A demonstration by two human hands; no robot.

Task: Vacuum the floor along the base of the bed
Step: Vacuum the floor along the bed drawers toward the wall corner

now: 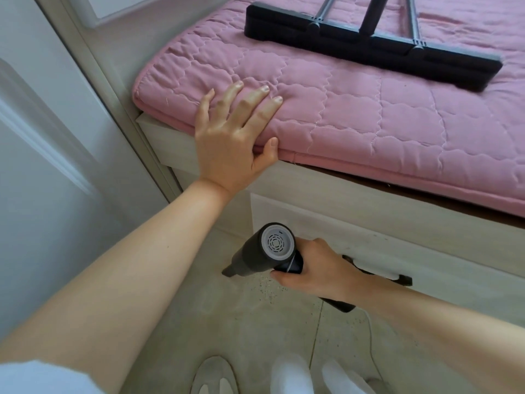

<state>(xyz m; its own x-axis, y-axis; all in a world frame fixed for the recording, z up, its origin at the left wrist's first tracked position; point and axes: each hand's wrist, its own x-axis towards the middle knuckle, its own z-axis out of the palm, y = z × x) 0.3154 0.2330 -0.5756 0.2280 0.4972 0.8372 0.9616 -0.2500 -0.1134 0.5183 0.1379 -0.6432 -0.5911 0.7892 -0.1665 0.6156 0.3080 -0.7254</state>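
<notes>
Bed [326, 191]: pale wood-look frame, topped by a pink quilted mattress pad [369, 118]. On the pad lies a wide black broom head [369, 46], handle and metal struts running off the top edge. Left hand [235, 137] rests flat on the pad's near edge, thumb over the side. Floor [241, 331]: grey tiles, fine crumbs [265, 288] scattered near the bed base; grey slippers [214, 376] at the bottom edge.

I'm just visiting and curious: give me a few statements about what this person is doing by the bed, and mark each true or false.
1. The right hand grips a handheld vacuum. True.
2. The left hand holds the mop. False: it rests flat on the pink quilted pad.
3. The black mop head lies on the floor. False: it lies on the pad.
4. Fine crumbs lie on the floor near the vacuum's nozzle. True.
</notes>
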